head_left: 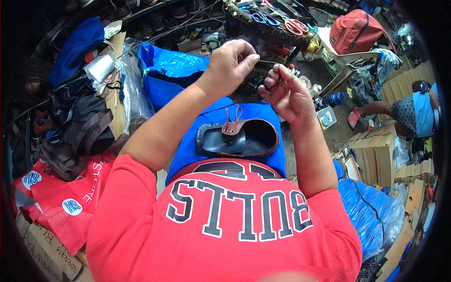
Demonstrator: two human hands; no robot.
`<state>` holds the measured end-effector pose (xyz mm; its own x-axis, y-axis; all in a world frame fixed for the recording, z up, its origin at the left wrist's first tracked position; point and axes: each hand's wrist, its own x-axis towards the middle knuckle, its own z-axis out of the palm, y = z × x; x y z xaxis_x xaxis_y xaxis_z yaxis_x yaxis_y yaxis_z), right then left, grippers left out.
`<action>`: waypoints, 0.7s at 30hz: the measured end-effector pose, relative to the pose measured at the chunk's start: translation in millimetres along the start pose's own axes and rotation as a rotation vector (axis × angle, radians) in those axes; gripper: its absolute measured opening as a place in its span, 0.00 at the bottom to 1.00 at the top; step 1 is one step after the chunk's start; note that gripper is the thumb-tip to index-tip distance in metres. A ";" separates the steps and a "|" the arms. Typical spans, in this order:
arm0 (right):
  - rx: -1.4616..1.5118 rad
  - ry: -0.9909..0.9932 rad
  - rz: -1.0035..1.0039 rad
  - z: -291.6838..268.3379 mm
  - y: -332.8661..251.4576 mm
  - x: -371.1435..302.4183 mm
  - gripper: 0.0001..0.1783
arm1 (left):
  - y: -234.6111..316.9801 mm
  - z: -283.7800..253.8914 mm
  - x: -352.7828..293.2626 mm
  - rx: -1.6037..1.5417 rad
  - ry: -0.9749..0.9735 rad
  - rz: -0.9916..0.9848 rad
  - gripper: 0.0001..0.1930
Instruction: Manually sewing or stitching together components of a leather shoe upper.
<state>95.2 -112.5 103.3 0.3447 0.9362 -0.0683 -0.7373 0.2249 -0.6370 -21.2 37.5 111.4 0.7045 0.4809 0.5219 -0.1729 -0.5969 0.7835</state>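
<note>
My left hand is raised above my lap, thumb and forefinger pinched on one end of a thin strand. At its other end, the curled fingers of my right hand close on it, with a dark bit of the strand showing by the fingertips. Whether the strand is all thread or partly a needle is too small to tell. Below both hands, a brown leather shoe with a black inside lies on the blue cloth over my lap. A brown lace loops up from its eyelets.
A blue bag stands open beyond my left forearm. Scissors lie on the cluttered bench ahead. A red backpack rests on a chair at the right. Cardboard boxes are stacked at right, near another person's leg.
</note>
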 end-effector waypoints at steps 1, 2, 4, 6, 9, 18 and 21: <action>0.062 0.029 0.002 1.0 2.2 2.1 0.12 | 3.3 2.2 -2.5 0.170 0.055 0.177 0.07; 0.062 0.031 0.001 -0.5 3.4 4.8 0.12 | 6.9 3.6 -6.5 0.194 0.042 0.234 0.08; -0.204 -0.054 -0.101 -3.9 6.7 10.8 0.14 | 15.6 5.2 -12.4 0.188 0.023 0.257 0.07; -0.340 -0.035 -0.132 -2.8 9.2 12.1 0.13 | 16.9 3.9 -10.3 0.184 0.028 0.226 0.07; -1.307 0.051 -0.701 5.9 8.8 9.2 0.07 | 19.4 0.5 -8.4 0.148 -0.012 0.137 0.07; -0.698 0.165 -0.248 -6.9 9.6 7.0 0.11 | -0.4 7.3 -3.6 -0.344 -0.184 -0.238 0.05; -0.636 0.166 -0.194 -9.8 11.0 7.1 0.12 | -4.1 9.1 -4.2 -0.274 -0.191 -0.244 0.05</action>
<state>95.3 -106.0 88.2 0.5581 0.8297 0.0080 -0.1859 0.1344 -0.9733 -17.2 32.1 102.9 0.8584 0.4435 0.2579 -0.1437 -0.2746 0.9508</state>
